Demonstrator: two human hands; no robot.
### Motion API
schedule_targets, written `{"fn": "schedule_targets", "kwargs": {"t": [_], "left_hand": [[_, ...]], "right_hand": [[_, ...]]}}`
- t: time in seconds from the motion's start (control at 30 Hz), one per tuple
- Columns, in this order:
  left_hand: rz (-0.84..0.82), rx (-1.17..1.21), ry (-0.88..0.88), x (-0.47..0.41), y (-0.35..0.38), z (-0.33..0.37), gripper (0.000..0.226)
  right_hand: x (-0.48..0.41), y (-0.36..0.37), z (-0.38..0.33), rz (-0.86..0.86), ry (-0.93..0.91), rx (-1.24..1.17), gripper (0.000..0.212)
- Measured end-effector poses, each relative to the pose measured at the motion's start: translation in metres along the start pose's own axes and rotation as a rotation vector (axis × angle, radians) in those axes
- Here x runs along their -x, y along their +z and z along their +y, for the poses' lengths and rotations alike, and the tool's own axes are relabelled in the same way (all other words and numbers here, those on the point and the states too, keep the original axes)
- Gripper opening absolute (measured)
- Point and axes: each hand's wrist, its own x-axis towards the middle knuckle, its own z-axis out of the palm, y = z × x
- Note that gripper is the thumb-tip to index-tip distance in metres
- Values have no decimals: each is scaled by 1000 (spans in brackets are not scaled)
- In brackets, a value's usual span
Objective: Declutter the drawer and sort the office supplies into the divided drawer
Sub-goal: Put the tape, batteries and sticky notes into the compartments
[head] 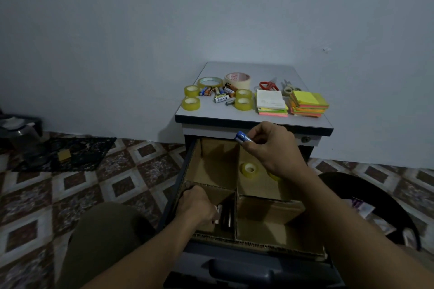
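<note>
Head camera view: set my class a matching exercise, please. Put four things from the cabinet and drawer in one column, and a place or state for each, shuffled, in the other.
Column one
1. red scissors
2. right hand
3. left hand
4. drawer

Column two
a. down in the near left compartment
b. pulled open
c. lying on the cabinet top
d. pinching blue batteries

Pairs: 1-c, 2-d, 3-a, 4-b

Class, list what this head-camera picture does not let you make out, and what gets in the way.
Head view:
- Hidden by its curled fingers and shadow: whether the left hand holds anything.
- Mostly behind the right hand: yellow roll in the far-right compartment.
- Too small: labels of the batteries on the cabinet top.
- Cut by bottom edge: drawer front.
</note>
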Motion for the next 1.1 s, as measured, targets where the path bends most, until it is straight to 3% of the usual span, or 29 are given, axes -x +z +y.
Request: {"fn": "schedule_targets", "kwargs": {"t": [0.27,0.4,0.53,0.7,0.8,1.0,1.1], "left_hand": [[74,-118,65,-4,5,-1,18],[27,-39,99,-3,0,-2,18],[-49,-65,259,12,-21,0,25],[224,-15,537,28,-68,1,12],[314,40,595,2,-83,-9,18],[40,241,489,-45,-70,-28,43],[21,291,486,-51,-63,-27,45]], "right_hand": [[3,9,5,-27,38,-12,14],[7,14,6,-47,58,-28,14],[12,20,9,-66,79,-20,12],[21,32,10,-113,88,19,13],[26,42,8,-140,86,6,19],[45,64,-5,-264,125,-102,13],[55,79,-9,-323,157,-173,10]]}}
